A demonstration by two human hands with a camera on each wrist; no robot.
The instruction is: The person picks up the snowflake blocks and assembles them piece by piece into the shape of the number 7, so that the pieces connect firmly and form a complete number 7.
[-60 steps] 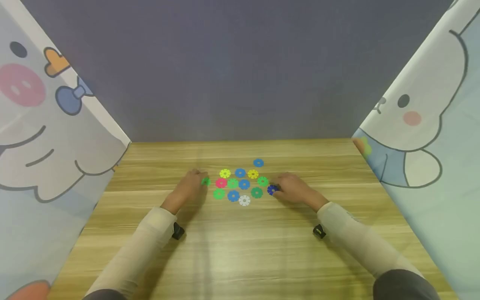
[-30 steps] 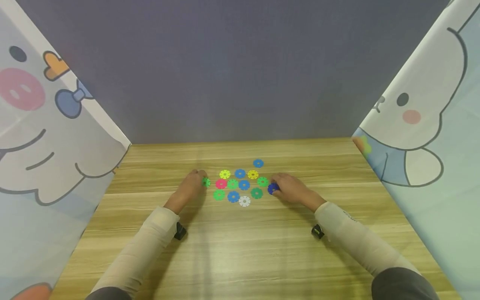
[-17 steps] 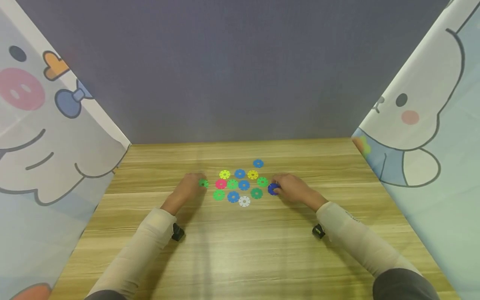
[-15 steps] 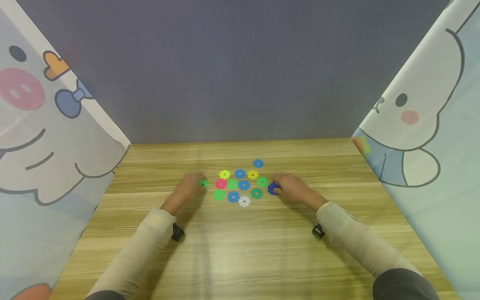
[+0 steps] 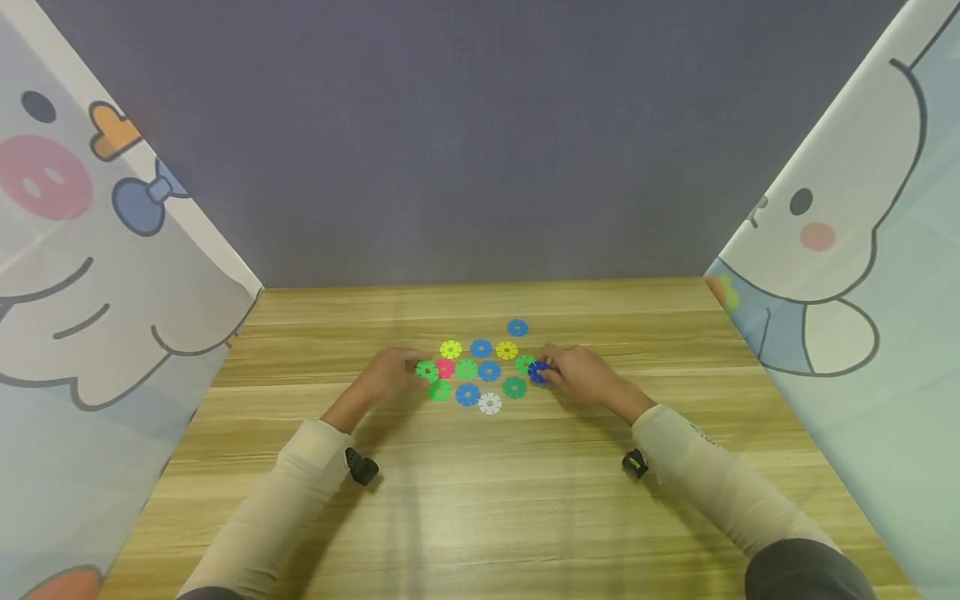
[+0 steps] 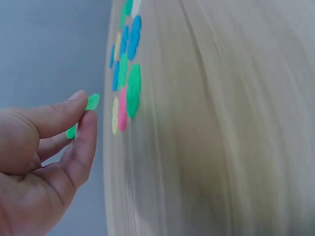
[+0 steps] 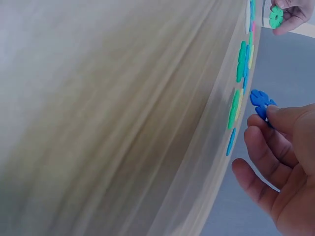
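My left hand (image 5: 390, 373) pinches a green snowflake disc (image 5: 427, 371) between thumb and fingers. In the left wrist view that disc (image 6: 93, 102) is off the table, partly covered by the fingertips. My right hand (image 5: 585, 375) pinches a dark blue snowflake disc (image 5: 537, 372) at its edge. The right wrist view shows the dark blue disc (image 7: 261, 101) raised above the table, with the other fingers loosely bent. Between the hands lie several flat discs, among them a pink disc (image 5: 446, 369), partly covered by the held green one, and a white disc (image 5: 490, 404).
The discs lie on a wood-grain table (image 5: 480, 500). A blue disc (image 5: 517, 328) lies farthest back, behind a yellow disc (image 5: 507, 351). A grey panel (image 5: 480, 150) closes the back, and printed cartoon panels (image 5: 855, 275) stand at both sides.
My left hand has moved right with the green disc, which now overlaps the pink one in view. My right hand has shifted the dark blue disc slightly left and up, overlapping a green one.
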